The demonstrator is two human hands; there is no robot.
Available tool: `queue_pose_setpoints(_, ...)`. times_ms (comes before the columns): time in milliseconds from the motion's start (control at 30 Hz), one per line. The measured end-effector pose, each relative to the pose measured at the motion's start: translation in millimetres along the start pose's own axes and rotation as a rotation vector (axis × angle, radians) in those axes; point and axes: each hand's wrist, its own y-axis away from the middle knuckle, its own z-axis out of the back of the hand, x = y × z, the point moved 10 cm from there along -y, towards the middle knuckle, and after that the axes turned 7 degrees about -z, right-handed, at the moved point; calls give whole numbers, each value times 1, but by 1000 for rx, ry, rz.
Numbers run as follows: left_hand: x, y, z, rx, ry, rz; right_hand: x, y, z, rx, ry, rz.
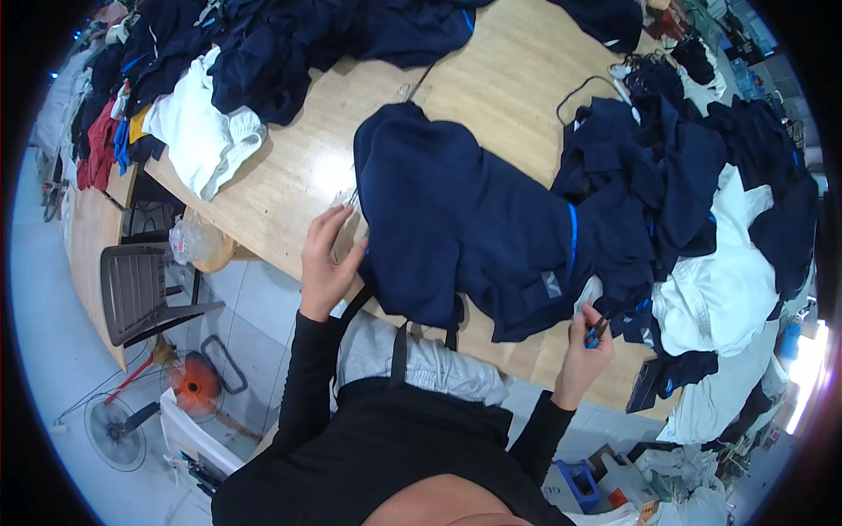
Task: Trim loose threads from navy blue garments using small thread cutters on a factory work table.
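Note:
A navy garment with a thin bright blue stripe and a small grey patch lies spread on the wooden table in front of me. At its left edge is my left hand, its thumb and fingers apart. The thumb is close to the cloth; whether it touches I cannot tell. Beside the garment's lower right corner, my right hand is closed around a small cutting tool with blue handles, which looks like thread snips. A piece of white cloth shows just beyond that hand.
More navy garments are heaped on the right, beside a white garment. Another navy pile covers the far left, with a white garment by the table edge. A grey chair and fans stand lower left.

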Motion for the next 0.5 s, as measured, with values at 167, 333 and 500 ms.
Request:
queue_pose_setpoints(167, -12, 18, -12, 32, -26, 2, -1, 22, -50, 180, -103, -42)
queue_pose_setpoints(333, -49, 12, -13, -11, 60, -47, 40, 19, -71, 250, -47, 103)
queue_pose_setpoints(500, -68, 45, -29, 225, 23, -178, 37, 20, -74, 268, -70, 65)
